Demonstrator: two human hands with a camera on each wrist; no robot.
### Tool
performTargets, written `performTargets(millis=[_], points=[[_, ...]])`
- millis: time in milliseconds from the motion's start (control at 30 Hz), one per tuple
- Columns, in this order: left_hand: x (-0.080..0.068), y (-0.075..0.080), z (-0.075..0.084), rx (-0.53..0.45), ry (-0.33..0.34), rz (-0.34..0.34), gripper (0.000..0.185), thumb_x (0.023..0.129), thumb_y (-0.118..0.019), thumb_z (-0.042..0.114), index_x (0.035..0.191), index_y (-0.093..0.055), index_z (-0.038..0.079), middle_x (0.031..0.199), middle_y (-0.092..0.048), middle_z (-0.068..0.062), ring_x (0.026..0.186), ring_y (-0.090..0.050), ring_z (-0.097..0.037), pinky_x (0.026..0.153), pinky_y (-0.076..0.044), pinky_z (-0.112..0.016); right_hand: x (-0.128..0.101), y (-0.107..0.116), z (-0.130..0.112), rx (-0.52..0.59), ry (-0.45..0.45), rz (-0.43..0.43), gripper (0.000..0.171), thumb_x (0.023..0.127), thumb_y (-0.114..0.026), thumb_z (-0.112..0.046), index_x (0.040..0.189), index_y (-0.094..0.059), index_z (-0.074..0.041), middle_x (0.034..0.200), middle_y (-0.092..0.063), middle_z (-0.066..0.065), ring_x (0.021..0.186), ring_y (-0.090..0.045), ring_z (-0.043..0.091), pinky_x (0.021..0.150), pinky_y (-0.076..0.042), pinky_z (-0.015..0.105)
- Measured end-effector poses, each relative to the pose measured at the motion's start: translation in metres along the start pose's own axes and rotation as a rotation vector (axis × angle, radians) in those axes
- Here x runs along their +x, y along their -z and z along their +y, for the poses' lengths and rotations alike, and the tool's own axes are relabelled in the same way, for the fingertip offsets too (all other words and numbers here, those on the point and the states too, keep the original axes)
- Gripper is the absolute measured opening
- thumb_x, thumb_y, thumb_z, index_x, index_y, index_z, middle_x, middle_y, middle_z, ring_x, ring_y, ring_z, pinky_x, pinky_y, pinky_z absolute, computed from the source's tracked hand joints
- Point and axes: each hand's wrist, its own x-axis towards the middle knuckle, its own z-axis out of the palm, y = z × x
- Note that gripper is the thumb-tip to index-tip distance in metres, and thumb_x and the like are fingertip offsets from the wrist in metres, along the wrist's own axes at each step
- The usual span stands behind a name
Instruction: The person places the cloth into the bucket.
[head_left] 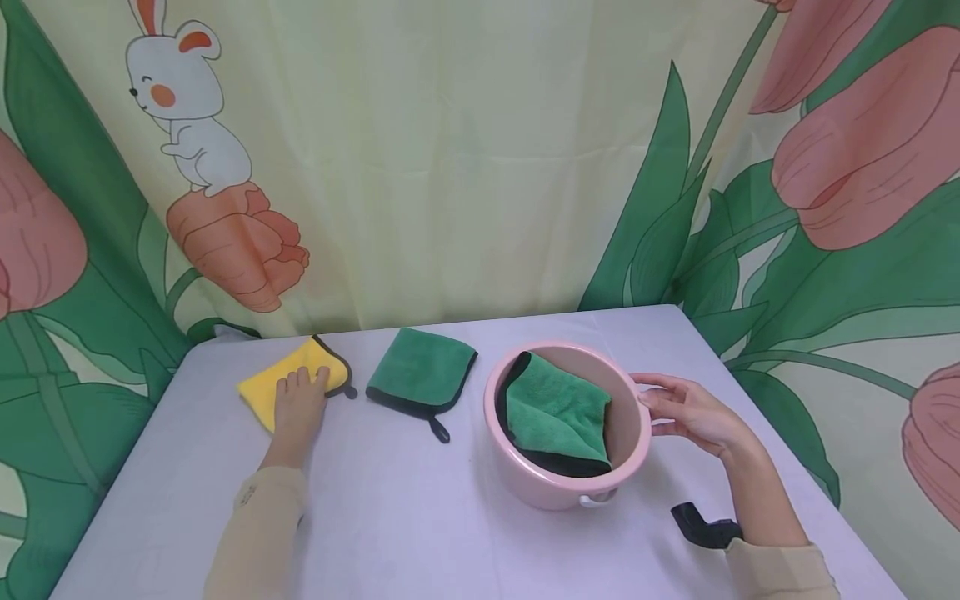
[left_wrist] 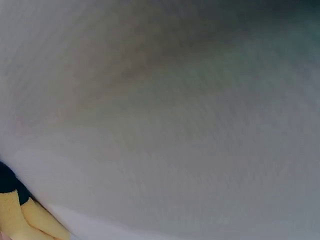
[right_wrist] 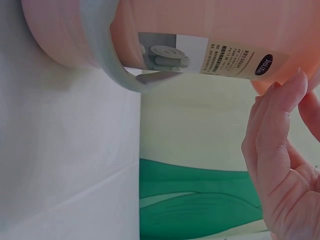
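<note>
In the head view my left hand (head_left: 298, 408) rests on a folded yellow cloth (head_left: 258, 385) with dark edging, its fingers spread over the top. The left wrist view shows only a corner of this yellow cloth (left_wrist: 30, 220); the hand is mostly out of that frame. My right hand (head_left: 693, 414) holds the rim of a pink bucket (head_left: 532, 487) from the right side, fingertips at the edge. Inside the bucket lies a crumpled green cloth (head_left: 558, 408) with black edging. In the right wrist view, fingers (right_wrist: 275, 135) meet the bucket's rim.
Between the yellow cloth and the bucket lies a folded green cloth (head_left: 423, 371) with a black hanging loop. All stand on a white-covered table (head_left: 405, 517). A printed curtain (head_left: 465, 167) hangs behind. A black device (head_left: 705, 529) sits at the right wrist.
</note>
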Motion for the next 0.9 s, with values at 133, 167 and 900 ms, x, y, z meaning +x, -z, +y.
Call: performTargets(millis=[133,167,900], points=[[-0.001,0.003,0.003,0.032,-0.007,0.017,0.038,0.085,-0.059,0.007,0.112,-0.033,0.003,0.093,-0.039,-0.025,0.088,-0.041,-0.040,0.083,-0.034,-0.050,0.001,0.000,0.001,0.005,-0.006,-0.001,0.026,0.094,-0.048,-0.017,0.117,-0.054,-0.028,0.101,-0.066,-0.009,0.090,-0.063,0.015,0.075,-0.052,0.037],[-0.001,0.003,0.004,0.031,-0.008,0.030,0.036,0.085,-0.058,0.006,0.111,-0.033,0.003,0.093,-0.039,-0.025,0.087,-0.041,-0.039,0.082,-0.033,-0.050,0.001,0.000,0.001,0.004,-0.006,-0.002,0.027,0.094,-0.049,-0.017,0.118,-0.054,-0.027,0.101,-0.066,-0.009,0.090,-0.063,0.015,0.075,-0.052,0.037],[0.029,0.082,0.065,0.091,-0.388,0.604,0.042,0.071,-0.074,0.013,0.097,-0.042,0.006,0.079,-0.042,-0.016,0.068,-0.042,-0.031,0.065,-0.037,-0.039,0.002,0.001,0.001,-0.001,-0.001,0.000,0.026,0.094,-0.049,-0.016,0.115,-0.054,-0.030,0.100,-0.066,-0.010,0.089,-0.063,0.015,0.075,-0.053,0.036]])
